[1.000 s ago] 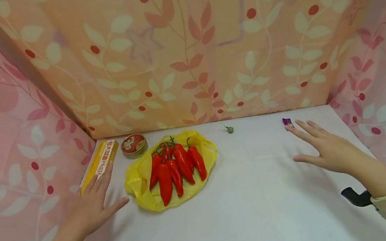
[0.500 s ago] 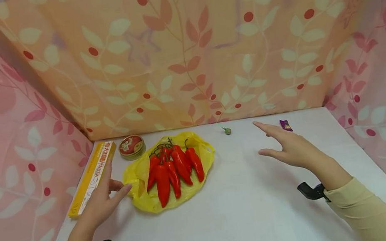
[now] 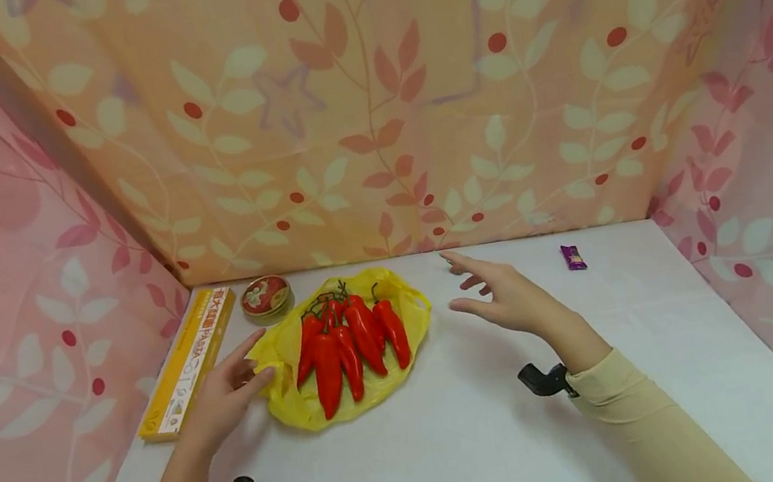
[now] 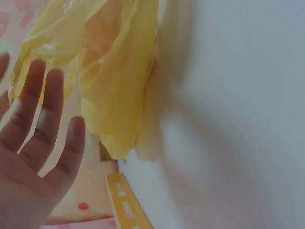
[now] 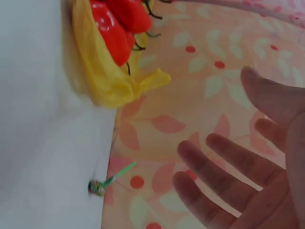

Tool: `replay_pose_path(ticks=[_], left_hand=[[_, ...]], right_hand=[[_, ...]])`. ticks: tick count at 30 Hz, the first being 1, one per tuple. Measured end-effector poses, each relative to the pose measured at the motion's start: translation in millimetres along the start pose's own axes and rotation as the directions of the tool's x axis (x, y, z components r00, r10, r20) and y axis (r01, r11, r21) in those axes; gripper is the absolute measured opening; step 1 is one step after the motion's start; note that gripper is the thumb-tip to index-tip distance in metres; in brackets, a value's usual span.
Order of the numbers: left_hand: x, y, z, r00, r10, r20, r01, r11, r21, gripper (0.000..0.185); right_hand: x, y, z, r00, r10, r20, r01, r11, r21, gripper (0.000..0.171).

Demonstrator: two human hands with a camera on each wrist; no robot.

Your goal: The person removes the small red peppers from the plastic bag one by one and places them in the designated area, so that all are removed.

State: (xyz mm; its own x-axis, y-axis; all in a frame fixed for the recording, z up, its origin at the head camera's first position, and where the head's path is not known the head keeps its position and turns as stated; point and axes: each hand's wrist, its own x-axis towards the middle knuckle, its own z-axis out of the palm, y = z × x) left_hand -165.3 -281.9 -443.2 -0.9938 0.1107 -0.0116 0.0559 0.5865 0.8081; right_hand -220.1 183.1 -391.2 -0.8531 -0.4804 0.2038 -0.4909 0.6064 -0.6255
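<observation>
A yellow plastic bag [image 3: 301, 419] lies spread on the white table with several red chili peppers [image 3: 329, 375] on it, their green stems pointing to the back. My left hand [image 3: 218, 402] is at the bag's left edge, fingers loosely bent and spread; in the left wrist view its fingers [image 4: 52, 90] overlap the bag [image 4: 116, 105] and grip nothing. To the right of the bag, my right hand [image 3: 509, 293] hovers over the table with relaxed fingers and nothing in them. A small lollipop-like ball with a green stick [image 5: 97, 187] shows in the right wrist view; in the head view my right fingers mostly cover it.
A yellow pasta box [image 3: 186, 365] lies along the left side of the table. Beside it at the back stands a round red-lidded tin [image 3: 266, 295]. A small purple wrapped candy [image 3: 573, 258] is at the back right. Floral cloth walls [image 3: 366, 109] enclose the back and sides.
Both hands have moved inward: the right hand leftward from the purple candy toward the bag, the left hand rightward off the pasta box to the bag's edge. The objects stay put.
</observation>
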Motion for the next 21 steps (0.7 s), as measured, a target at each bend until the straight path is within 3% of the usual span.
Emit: replay_pose_path(ticks=[5,10,15,21], left_hand=[[0.2,-0.3,3.9,0.999,-0.034,-0.015,0.033,0.999,-0.034,0.05],[-0.6,2.2,5.1,0.999,-0.053,-0.007,0.052,0.995,-0.085,0.047],[0.0,3.6,5.5,0.998,-0.06,0.001,0.06,0.992,-0.114,0.046],[1.3,4.1,6.8,0.995,-0.098,-0.013,0.097,0.991,-0.095,0.046]], right_hand=[[18,-6,22,0.998,0.018,0.065,-0.023,0.997,0.072,0.074],[34,-11,47,0.992,0.046,0.117,-0.064,0.987,0.151,0.072],[47,-19,64,0.982,0.063,0.178,-0.087,0.988,0.13,0.07],[63,-25,85,0.984,0.062,0.165,-0.082,0.989,0.12,0.064]])
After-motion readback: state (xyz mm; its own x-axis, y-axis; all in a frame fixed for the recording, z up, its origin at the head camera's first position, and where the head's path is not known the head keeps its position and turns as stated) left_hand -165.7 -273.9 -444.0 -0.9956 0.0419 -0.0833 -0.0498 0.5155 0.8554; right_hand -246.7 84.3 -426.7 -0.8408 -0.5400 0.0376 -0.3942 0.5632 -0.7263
